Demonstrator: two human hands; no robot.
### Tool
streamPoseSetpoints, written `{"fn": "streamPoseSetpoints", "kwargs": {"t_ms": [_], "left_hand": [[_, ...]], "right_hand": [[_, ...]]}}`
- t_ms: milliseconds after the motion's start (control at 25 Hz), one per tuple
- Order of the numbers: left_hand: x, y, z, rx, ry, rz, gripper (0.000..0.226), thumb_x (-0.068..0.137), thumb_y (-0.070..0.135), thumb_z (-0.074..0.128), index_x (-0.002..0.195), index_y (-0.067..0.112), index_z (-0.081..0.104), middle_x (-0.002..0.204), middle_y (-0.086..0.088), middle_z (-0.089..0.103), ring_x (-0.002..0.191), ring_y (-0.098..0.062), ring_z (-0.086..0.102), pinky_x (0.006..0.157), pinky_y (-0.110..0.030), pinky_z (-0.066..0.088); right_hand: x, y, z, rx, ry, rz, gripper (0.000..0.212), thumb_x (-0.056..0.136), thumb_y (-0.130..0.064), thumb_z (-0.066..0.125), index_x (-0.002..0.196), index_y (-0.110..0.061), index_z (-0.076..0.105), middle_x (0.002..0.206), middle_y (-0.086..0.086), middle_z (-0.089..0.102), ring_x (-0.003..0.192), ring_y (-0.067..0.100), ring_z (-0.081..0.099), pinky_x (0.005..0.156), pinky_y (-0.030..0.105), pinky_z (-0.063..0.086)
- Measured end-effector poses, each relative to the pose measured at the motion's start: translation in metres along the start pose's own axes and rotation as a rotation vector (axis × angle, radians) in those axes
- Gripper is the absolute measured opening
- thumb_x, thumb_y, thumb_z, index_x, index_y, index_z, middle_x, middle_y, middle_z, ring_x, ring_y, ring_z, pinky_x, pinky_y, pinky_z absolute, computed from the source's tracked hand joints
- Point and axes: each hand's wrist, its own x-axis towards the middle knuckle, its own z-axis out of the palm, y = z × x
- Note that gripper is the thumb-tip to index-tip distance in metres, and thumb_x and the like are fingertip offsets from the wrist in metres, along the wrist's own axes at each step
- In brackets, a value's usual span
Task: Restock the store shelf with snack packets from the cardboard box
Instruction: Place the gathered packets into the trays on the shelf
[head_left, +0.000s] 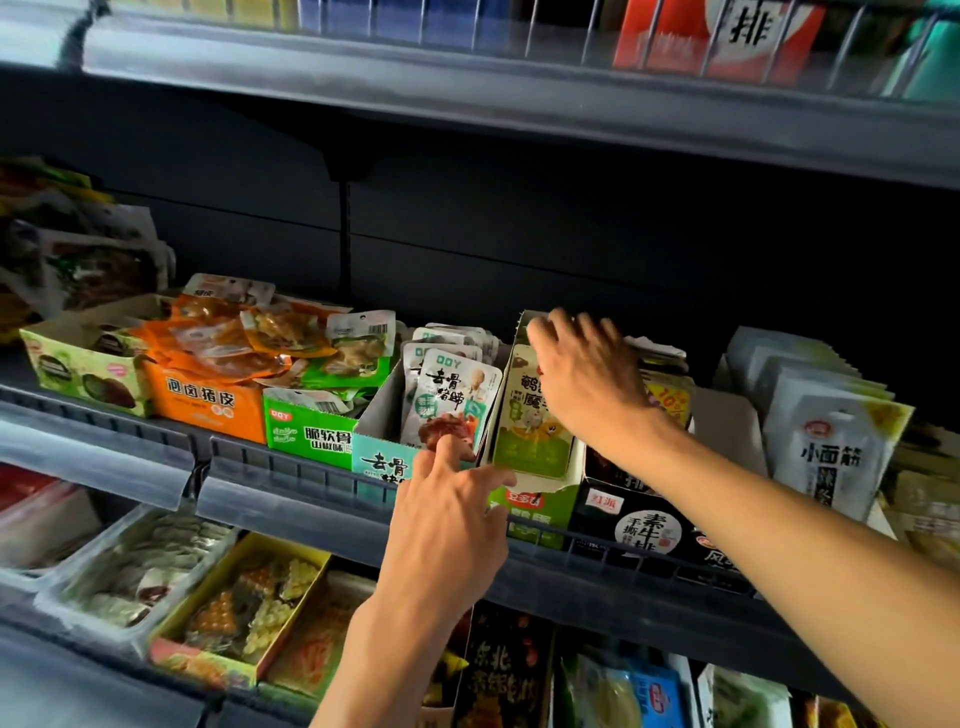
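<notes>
Far left on the middle shelf (291, 470), a pale green carton (78, 364), then an orange carton (208, 405) heaped with orange packets, a green carton (306, 428), and a teal carton (382, 462) with white snack packets (457, 395) standing upright. The left hand (447, 525), fingers extended, touches the front packet. Next, a light green carton (535, 506) of green packets (530, 415); the right hand (587, 374) reaches over them, fingers spread, gripping nothing. A black carton (644, 525) follows: six cartons.
</notes>
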Motion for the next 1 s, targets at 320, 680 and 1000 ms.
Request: {"fn": "streamPoseSetpoints", "kwargs": {"t_ms": [320, 680, 1000], "left_hand": [[0.004, -0.003, 0.008, -0.024, 0.060, 0.012, 0.030, 0.091, 0.029, 0.062, 0.118, 0.041, 0.068, 0.123, 0.003, 0.047, 0.108, -0.017, 0.041, 0.090, -0.037, 0.045], [-0.038, 0.010, 0.019, 0.109, 0.019, 0.065, 0.081, 0.086, 0.025, 0.063, 0.156, 0.027, 0.024, 0.162, -0.013, 0.018, 0.137, -0.037, 0.029, 0.103, -0.050, 0.037], [-0.200, -0.009, 0.135, -0.064, -0.619, 0.000, 0.037, 0.084, 0.030, 0.048, 0.107, 0.013, 0.070, 0.103, -0.011, 0.071, 0.093, -0.034, 0.068, 0.076, -0.038, 0.054]], "right_hand": [[-0.006, -0.011, -0.002, 0.106, -0.622, -0.157, 0.029, 0.095, -0.008, 0.053, 0.124, -0.010, 0.052, 0.097, 0.002, 0.055, 0.083, 0.016, 0.052, 0.079, 0.031, 0.048], [-0.143, 0.024, -0.045, 0.634, -0.074, -0.015, 0.056, 0.091, -0.036, 0.068, 0.142, -0.019, 0.052, 0.144, 0.000, 0.054, 0.132, 0.017, 0.048, 0.109, 0.028, 0.035], [-0.490, -0.080, 0.099, 0.876, -0.934, 0.599, 0.023, 0.091, -0.031, 0.063, 0.113, -0.025, 0.066, 0.108, -0.007, 0.069, 0.106, 0.018, 0.065, 0.074, 0.026, 0.042]]}}
